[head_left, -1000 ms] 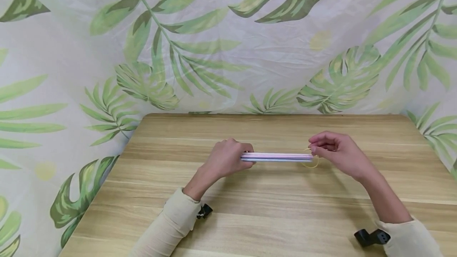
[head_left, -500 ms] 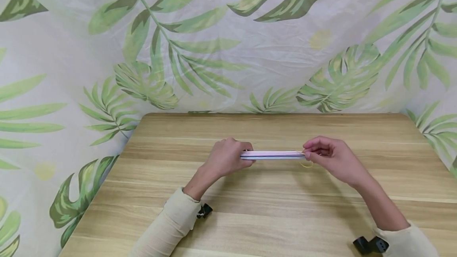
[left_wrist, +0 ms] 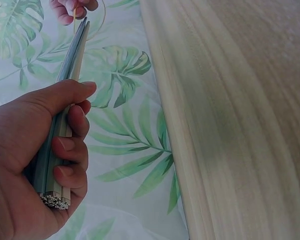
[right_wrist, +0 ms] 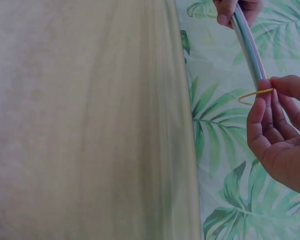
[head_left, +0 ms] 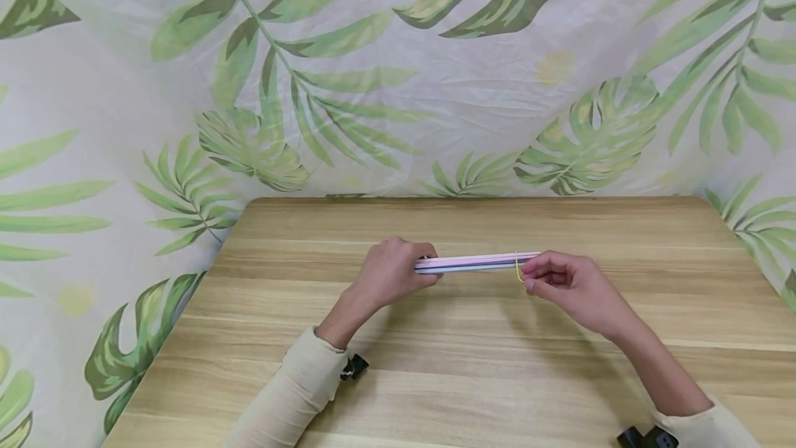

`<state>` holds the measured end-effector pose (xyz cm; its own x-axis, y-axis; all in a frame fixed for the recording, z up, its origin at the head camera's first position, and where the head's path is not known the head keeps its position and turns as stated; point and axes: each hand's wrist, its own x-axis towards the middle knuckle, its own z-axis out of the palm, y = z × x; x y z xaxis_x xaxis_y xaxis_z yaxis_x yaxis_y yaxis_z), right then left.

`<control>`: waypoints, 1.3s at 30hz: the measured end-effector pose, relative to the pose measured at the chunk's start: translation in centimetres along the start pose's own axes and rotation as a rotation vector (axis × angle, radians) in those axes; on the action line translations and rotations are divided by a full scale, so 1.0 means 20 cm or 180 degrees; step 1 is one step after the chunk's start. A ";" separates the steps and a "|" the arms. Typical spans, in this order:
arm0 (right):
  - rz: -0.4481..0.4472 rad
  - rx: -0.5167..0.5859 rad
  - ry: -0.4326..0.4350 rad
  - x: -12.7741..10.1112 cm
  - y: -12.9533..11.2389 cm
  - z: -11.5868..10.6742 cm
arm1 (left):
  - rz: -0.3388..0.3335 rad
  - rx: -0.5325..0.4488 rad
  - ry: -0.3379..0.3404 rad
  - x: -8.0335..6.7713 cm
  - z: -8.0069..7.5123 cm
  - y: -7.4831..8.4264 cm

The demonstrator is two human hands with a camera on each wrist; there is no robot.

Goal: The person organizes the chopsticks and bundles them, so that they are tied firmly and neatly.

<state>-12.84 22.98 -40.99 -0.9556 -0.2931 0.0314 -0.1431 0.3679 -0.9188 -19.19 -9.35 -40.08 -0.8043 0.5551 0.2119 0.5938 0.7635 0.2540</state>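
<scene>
1. Bundle of thin pastel plastic sticks [head_left: 475, 263]: light, stiff, smooth and likely slippery; left hand [head_left: 388, 273] fingers curl tight round one end, above the wooden desk [head_left: 472, 379].
2. Thin yellow rubber band [head_left: 517, 267]: soft, stretchy; right hand [head_left: 569, 287] fingers pinch it, looped over the bundle's far end.

Bundle of thin pastel plastic straws [head_left: 475, 263] held level above light wooden table [head_left: 435, 379], running left-right, roughly mid-table. Left hand [head_left: 392, 274] wrapped round bundle's left end; right hand [head_left: 569, 285] at right end, just below it. Thin yellow rubber band [head_left: 517, 267] looped over bundle near right end, pinched by right hand. Leaf-print fabric backdrop [head_left: 398, 75] behind table, also past left and right edges.
</scene>
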 end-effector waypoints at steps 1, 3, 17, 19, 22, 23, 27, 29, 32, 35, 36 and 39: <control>-0.0001 0.0009 -0.0007 0.00 0.00 0.00 | -0.0004 -0.0011 0.0003 0.00 0.00 0.00; 0.0001 0.0025 -0.0023 0.00 0.01 0.01 | -0.0014 -0.0029 0.0014 0.00 0.00 0.00; -0.0063 0.0200 -0.0099 0.00 0.05 0.04 | -0.0039 -0.0148 0.0092 0.00 -0.02 -0.01; -0.0084 0.0259 -0.0137 0.00 0.06 0.05 | -0.0033 -0.0144 0.0101 0.00 -0.02 -0.01; -0.0166 0.0320 -0.0210 0.01 0.07 0.05 | -0.0034 -0.0130 0.0106 0.00 -0.03 -0.01; -0.0198 0.0331 -0.0235 0.01 0.08 0.05 | -0.0032 -0.0126 0.0104 0.00 -0.03 -0.01; -0.0258 0.0337 -0.0289 0.01 0.09 0.05 | -0.0038 -0.0146 0.0078 0.00 -0.03 -0.01; -0.0241 0.0334 -0.0298 0.01 0.09 0.06 | -0.0041 -0.0169 0.0064 0.00 -0.04 -0.01; -0.0192 0.0347 -0.0315 0.00 0.08 0.06 | -0.0047 -0.0196 0.0047 0.00 -0.04 -0.01; -0.0144 0.0338 -0.0303 0.00 0.07 0.06 | -0.0041 -0.0219 0.0036 0.00 -0.05 -0.02; -0.0132 0.0320 -0.0297 -0.01 0.07 0.06 | -0.0039 -0.0225 0.0034 0.00 -0.05 -0.02; -0.0141 0.0233 -0.0215 -0.01 0.06 0.08 | -0.0040 -0.0234 0.0030 0.00 -0.05 -0.02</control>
<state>-12.43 22.10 -42.68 -0.9288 -0.3673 0.0485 -0.1634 0.2886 -0.9434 -19.32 -9.96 -39.28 -0.8118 0.5421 0.2171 0.5838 0.7438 0.3254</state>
